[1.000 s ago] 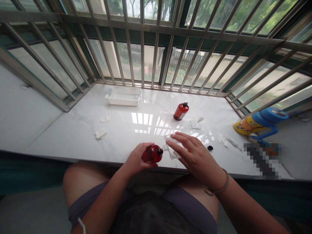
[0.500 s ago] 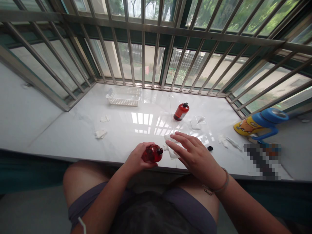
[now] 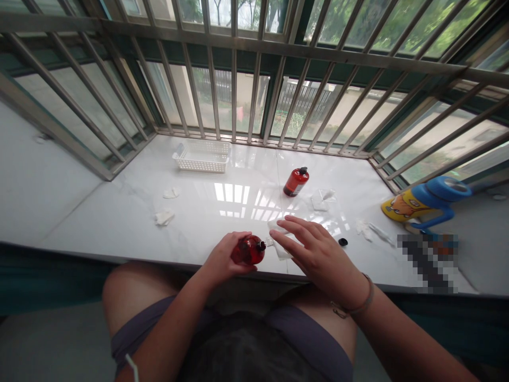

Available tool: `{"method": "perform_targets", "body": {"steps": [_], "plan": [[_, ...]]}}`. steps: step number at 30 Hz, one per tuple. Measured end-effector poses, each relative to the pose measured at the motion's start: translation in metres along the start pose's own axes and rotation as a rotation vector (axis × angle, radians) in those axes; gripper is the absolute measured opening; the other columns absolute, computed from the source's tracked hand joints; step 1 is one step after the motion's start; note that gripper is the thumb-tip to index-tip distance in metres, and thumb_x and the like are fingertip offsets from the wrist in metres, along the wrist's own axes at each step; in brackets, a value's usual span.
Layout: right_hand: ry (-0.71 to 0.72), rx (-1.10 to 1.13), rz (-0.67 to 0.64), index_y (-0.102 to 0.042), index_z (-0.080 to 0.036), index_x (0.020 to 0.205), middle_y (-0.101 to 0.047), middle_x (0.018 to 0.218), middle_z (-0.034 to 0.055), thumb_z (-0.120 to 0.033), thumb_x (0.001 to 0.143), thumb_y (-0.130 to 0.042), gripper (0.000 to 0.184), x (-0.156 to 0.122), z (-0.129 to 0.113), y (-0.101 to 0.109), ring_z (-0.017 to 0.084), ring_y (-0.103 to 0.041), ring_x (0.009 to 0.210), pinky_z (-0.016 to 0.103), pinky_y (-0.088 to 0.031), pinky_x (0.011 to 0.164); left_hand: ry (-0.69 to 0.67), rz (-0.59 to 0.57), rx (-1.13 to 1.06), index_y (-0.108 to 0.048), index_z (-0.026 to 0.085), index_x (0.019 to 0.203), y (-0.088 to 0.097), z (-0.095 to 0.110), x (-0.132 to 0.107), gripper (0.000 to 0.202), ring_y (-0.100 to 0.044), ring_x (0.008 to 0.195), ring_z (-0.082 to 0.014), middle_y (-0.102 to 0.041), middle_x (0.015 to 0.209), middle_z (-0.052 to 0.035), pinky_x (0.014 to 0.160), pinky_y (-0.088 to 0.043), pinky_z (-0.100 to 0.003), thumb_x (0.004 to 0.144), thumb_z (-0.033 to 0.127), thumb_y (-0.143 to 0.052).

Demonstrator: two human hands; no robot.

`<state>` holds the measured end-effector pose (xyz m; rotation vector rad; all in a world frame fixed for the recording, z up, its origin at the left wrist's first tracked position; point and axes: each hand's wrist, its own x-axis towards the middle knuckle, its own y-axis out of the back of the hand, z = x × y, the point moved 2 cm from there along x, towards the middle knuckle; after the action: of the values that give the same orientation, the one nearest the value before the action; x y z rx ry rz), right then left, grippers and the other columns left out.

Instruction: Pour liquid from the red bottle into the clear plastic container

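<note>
My left hand [image 3: 226,257] is wrapped around a translucent red bottle [image 3: 249,251], whose narrow dark mouth is uncovered and tilts to the right. My right hand [image 3: 312,246] holds a clear flat-sided bottle [image 3: 283,250] from above, its fingers laid across the body and the thumb hidden. The ridged neck of the clear bottle points left, very close to the red bottle's mouth; whether they touch or liquid flows I cannot make out. A small black cap [image 3: 342,242] lies on the white countertop [image 3: 199,212] to the right of my right hand.
A second red bottle [image 3: 296,182] with a black top stands farther back, beside a clear square packet [image 3: 323,200]. A white basket [image 3: 202,159] sits near the barred window. Crumpled tissues [image 3: 164,218] lie left, and a blue-yellow flask [image 3: 423,199] stands right.
</note>
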<state>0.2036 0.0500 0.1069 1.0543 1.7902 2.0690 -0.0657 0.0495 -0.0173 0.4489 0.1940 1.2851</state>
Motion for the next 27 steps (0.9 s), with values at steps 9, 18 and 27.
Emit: {"method": "perform_targets", "body": {"steps": [9, 18, 27], "plan": [[0.011, -0.019, -0.008, -0.057, -0.030, 0.155, -0.064, 0.154, 0.0110, -0.005, 0.101, -0.055, 0.059, 0.0001, -0.0005, -0.0010, 0.032, -0.056, 0.147, 0.052, -0.054, 0.112, 0.000, 0.010, -0.005, -0.062, 0.033, 0.143, -0.0003, 0.0006, -0.0003, 0.087, -0.068, 0.126, -0.0327, -0.069, 0.136, -0.0073, 0.110, -0.056, -0.048, 0.065, 0.028, -0.101], [0.041, -0.062, -0.020, -0.056, -0.028, 0.155, -0.064, 0.155, 0.0105, -0.005, 0.103, -0.054, 0.057, 0.0012, -0.0008, -0.0014, 0.031, -0.056, 0.147, 0.050, -0.053, 0.111, -0.004, -0.002, -0.014, -0.060, 0.033, 0.144, -0.0005, -0.0010, -0.0008, 0.088, -0.067, 0.128, -0.0322, -0.068, 0.139, -0.0070, 0.112, -0.054, -0.048, 0.066, 0.029, -0.102], [0.077, -0.080, -0.008, -0.059, -0.028, 0.153, -0.066, 0.153, 0.0112, -0.005, 0.102, -0.056, 0.057, 0.0060, -0.0009, 0.0030, 0.031, -0.058, 0.145, 0.048, -0.053, 0.110, -0.007, -0.002, -0.012, -0.060, 0.032, 0.144, -0.0004, -0.0010, -0.0006, 0.089, -0.066, 0.128, -0.0316, -0.068, 0.139, -0.0070, 0.112, -0.053, -0.047, 0.066, 0.029, -0.103]]}}
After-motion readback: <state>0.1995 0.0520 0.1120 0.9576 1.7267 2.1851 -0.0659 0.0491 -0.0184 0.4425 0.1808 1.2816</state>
